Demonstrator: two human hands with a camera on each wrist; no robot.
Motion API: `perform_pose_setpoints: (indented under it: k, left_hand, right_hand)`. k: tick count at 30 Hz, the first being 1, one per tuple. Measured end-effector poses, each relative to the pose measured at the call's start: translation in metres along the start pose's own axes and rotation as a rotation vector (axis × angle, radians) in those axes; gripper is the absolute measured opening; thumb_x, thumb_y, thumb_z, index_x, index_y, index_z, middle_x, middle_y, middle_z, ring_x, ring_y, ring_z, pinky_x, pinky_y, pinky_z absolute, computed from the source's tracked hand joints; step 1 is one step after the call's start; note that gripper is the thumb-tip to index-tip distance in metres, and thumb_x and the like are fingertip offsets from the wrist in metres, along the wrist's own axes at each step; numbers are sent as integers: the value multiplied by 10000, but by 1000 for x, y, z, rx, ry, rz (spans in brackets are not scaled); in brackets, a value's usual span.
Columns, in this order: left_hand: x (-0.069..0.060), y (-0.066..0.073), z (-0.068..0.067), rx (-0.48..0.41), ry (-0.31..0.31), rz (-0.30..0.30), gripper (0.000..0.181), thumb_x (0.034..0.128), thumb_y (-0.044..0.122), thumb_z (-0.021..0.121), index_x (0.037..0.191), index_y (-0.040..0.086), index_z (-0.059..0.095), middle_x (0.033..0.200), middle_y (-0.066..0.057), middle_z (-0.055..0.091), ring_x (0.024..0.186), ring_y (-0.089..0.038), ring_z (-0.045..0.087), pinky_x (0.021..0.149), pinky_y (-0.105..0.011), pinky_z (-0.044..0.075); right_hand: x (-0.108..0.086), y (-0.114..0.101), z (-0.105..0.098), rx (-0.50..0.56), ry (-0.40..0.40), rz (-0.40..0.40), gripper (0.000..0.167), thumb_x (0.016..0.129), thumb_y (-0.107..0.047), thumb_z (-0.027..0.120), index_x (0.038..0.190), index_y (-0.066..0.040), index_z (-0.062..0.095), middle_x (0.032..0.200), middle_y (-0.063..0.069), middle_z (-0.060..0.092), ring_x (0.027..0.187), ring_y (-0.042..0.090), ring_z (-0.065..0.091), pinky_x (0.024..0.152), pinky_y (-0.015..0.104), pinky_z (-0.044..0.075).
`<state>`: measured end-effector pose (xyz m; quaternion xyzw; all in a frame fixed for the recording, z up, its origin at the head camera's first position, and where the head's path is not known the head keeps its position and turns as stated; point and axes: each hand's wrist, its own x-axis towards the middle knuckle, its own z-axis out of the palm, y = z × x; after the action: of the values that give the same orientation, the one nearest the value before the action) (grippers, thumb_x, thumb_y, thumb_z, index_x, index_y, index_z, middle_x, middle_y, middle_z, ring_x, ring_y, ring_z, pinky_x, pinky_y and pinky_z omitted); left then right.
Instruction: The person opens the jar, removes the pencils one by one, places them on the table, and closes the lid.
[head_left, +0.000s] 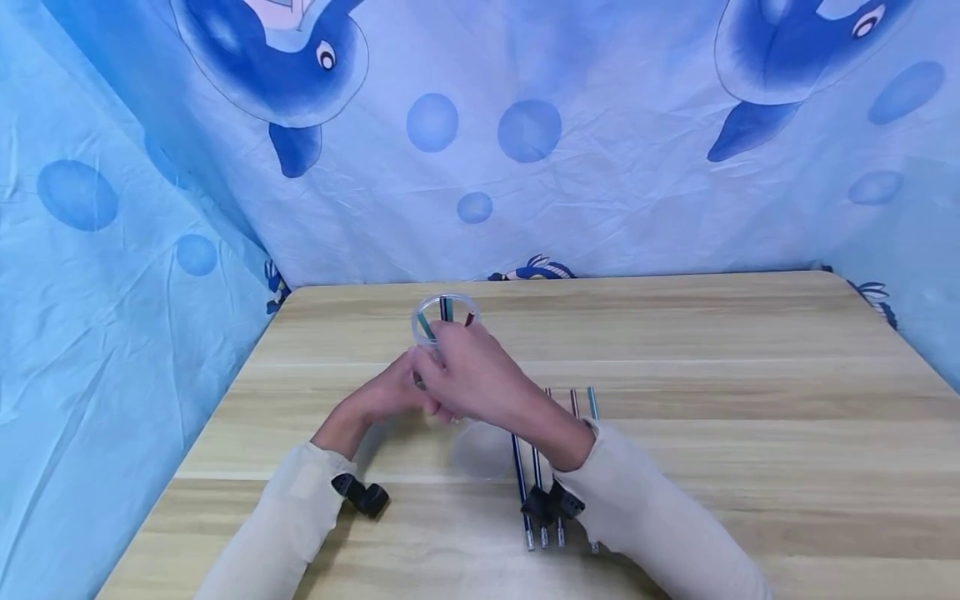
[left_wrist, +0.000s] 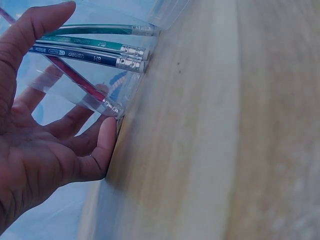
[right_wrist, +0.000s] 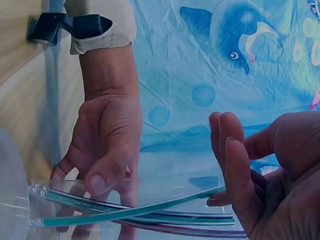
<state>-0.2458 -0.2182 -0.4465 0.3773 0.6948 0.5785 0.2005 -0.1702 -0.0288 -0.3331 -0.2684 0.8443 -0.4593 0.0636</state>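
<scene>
My left hand (head_left: 393, 387) (left_wrist: 40, 145) (right_wrist: 107, 145) holds a clear plastic cup (head_left: 415, 327), thumb on one side and fingers on the other. Inside the cup stand several pencils, among them a dark blue pencil (left_wrist: 75, 54), a red pencil (left_wrist: 75, 76) and green ones; their silver ends are at the cup's bottom in the left wrist view. My right hand (head_left: 480, 375) (right_wrist: 280, 185) is over the cup's mouth with loosely bent fingers. A green pencil (right_wrist: 150, 207) leans across the cup, its far end passing behind those fingers.
Several pencils (head_left: 519, 475) lie side by side on the wooden table (head_left: 712, 375), partly under my right forearm. A round translucent lid (head_left: 482, 450) lies left of them. A blue cloth (head_left: 637, 208) with dolphins hangs behind the table.
</scene>
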Motion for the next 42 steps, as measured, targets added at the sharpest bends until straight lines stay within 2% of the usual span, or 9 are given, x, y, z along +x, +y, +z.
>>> perform_pose_setpoints:
  k: [3, 7, 12, 17, 24, 28, 35, 39, 42]
  left_hand:
    - [-1, 0, 0, 8, 22, -25, 349, 828, 302, 821, 905, 19, 634, 702, -84, 663, 707, -192, 608, 756, -346, 500]
    - [-5, 3, 0, 78, 117, -100, 439, 805, 212, 838, 1147, 47, 618, 890, -22, 699, 948, -201, 576, 942, -386, 402]
    - [-8, 4, 0, 75, 124, -111, 514, 807, 146, 822, 1241, 26, 572, 1071, -34, 664, 1093, -264, 513, 1018, -455, 339]
    - [-10, 3, 0, 60, 141, -115, 590, 802, 132, 815, 1318, 37, 544, 1262, -38, 582, 1194, -269, 450, 1053, -465, 300]
    - [-11, 4, 1, 44, 144, -151, 623, 814, 56, 794, 1370, 42, 513, 1191, -67, 613, 1141, -279, 480, 1000, -379, 389]
    - [-11, 5, 2, 45, 154, -155, 608, 807, 32, 795, 1349, 55, 520, 1204, -64, 602, 1140, -270, 471, 961, -335, 426]
    - [-10, 4, 2, 38, 143, -145, 584, 801, 10, 792, 1319, 89, 533, 1098, -69, 620, 1098, -261, 487, 919, -331, 444]
    - [-9, 4, 2, -2, 116, -132, 531, 800, -49, 759, 1264, 89, 540, 919, -70, 625, 1010, -252, 529, 871, -355, 491]
    - [-7, 6, 2, -9, 109, -133, 502, 799, -67, 750, 1227, 111, 556, 922, -59, 622, 999, -239, 543, 865, -369, 509]
  right_hand:
    - [1, 0, 2, -21, 14, 8, 190, 1025, -145, 428, 980, -53, 589, 543, -71, 642, 438, 81, 621, 460, 294, 477]
    - [-1, 1, 2, 17, 34, 15, 267, 1048, -140, 433, 1199, 12, 593, 559, -67, 653, 431, 100, 622, 454, 309, 479]
    - [-2, 1, 4, 76, 48, 37, 396, 1050, -137, 468, 1406, 34, 486, 572, -49, 659, 439, 122, 630, 452, 325, 502]
    - [-3, 3, 7, 130, 64, 38, 398, 1045, -134, 485, 1401, 42, 491, 577, -36, 665, 452, 142, 642, 437, 318, 505]
    - [-5, 6, 8, 117, 148, 18, 345, 1018, -147, 540, 1304, 41, 579, 531, -79, 642, 463, 100, 643, 412, 256, 410]
    - [-4, 9, 10, 123, 213, -1, 311, 993, -154, 587, 1240, 32, 620, 527, -102, 635, 462, 83, 638, 435, 260, 437]
    - [-5, 10, 10, 148, 268, -34, 282, 967, -141, 616, 1192, 27, 646, 536, -103, 641, 466, 125, 647, 415, 255, 396]
    - [-6, 11, 9, 171, 298, -56, 273, 954, -143, 629, 1170, 21, 664, 536, -90, 643, 473, 167, 652, 392, 240, 338]
    - [-6, 12, 5, 192, 313, -81, 245, 951, -123, 622, 1144, 20, 673, 543, -78, 647, 479, 179, 653, 390, 237, 316]
